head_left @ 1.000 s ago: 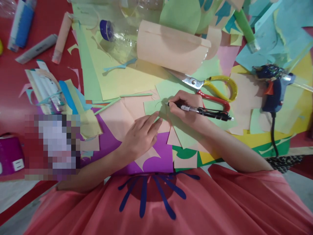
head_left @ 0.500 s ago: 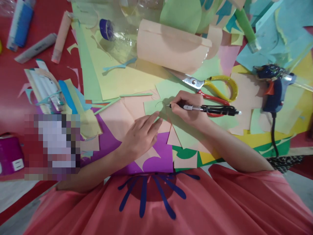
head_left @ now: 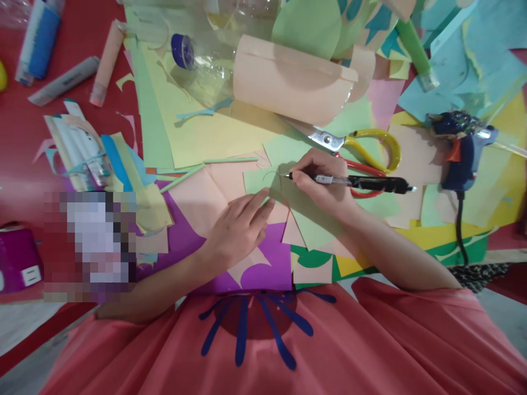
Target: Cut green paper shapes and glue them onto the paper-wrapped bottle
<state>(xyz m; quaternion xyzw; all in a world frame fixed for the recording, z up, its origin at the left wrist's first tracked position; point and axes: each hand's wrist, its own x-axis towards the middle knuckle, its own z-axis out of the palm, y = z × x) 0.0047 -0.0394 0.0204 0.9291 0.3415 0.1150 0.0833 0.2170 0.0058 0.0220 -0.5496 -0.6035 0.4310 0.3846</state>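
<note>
My right hand [head_left: 323,184] is closed round a black pen [head_left: 362,182], whose tip rests on a light green paper piece [head_left: 257,179] beside a thin drawn curve. My left hand [head_left: 239,227] lies flat with fingers stretched out, its fingertips pressing the lower edge of that green piece. Under both hands lie peach, purple and green paper sheets.
Yellow-and-red-handled scissors [head_left: 362,151] lie just behind my right hand. A blue glue gun [head_left: 461,148] with its cord sits at right. A rolled peach sheet [head_left: 288,82], a clear bottle with blue cap [head_left: 193,60], markers [head_left: 63,82] and scraps crowd the red table [head_left: 24,137].
The pen's rear end has swung rightward and flattened out while its tip moved slightly along the drawn curve. My left hand has stayed put.
</note>
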